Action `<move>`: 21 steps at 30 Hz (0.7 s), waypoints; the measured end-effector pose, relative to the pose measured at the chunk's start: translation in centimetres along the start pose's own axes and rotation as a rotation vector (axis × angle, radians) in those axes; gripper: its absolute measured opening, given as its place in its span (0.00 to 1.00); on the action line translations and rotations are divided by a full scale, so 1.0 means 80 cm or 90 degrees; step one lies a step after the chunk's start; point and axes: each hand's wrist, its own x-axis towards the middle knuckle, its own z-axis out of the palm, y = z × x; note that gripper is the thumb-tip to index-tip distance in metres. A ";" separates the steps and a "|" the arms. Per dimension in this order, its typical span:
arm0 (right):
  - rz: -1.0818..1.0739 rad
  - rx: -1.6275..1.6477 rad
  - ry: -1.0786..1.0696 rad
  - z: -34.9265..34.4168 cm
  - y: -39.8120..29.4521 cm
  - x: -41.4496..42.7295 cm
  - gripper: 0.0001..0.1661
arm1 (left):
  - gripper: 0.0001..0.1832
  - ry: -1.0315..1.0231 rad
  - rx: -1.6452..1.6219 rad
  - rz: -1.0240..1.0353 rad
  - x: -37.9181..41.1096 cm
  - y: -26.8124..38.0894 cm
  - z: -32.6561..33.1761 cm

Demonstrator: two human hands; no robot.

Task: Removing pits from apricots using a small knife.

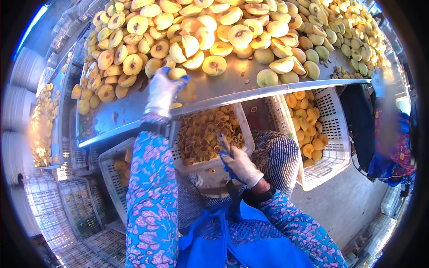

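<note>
My left hand [164, 88], in a white glove with blue fingertips, has its fingers around a halved yellow peach [177, 73] at the near part of a metal table [207, 92]. Heaped peach halves [138, 25] cover much of the tabletop beyond it. My right hand [242, 166], gloved too, grips a small hand tool [224, 142] with a metal end over my lap; its exact kind is unclear. Under the table edge, a plastic crate [248, 134] holds thin cut peach pieces with brown centres [207, 134].
At right stands a white crate [338, 147] of orange peach halves [306, 124]; another crate [109, 167] is at left. A co-worker's gloved hand [377, 82] rests near the table's right end. Stacked crates [50, 204] and a second fruit-laden table [57, 134] stand at far left.
</note>
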 end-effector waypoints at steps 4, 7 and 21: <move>-0.005 0.164 0.034 -0.012 -0.036 -0.017 0.14 | 0.25 -0.256 -0.988 0.049 -0.077 -0.033 -0.049; -0.085 0.065 0.006 -0.004 -0.091 -0.043 0.15 | 0.25 -0.203 -1.169 -0.007 -0.144 -0.033 -0.054; -0.404 -0.180 0.171 0.058 -0.166 -0.063 0.19 | 0.27 -0.063 -1.038 -0.070 -0.240 -0.029 -0.019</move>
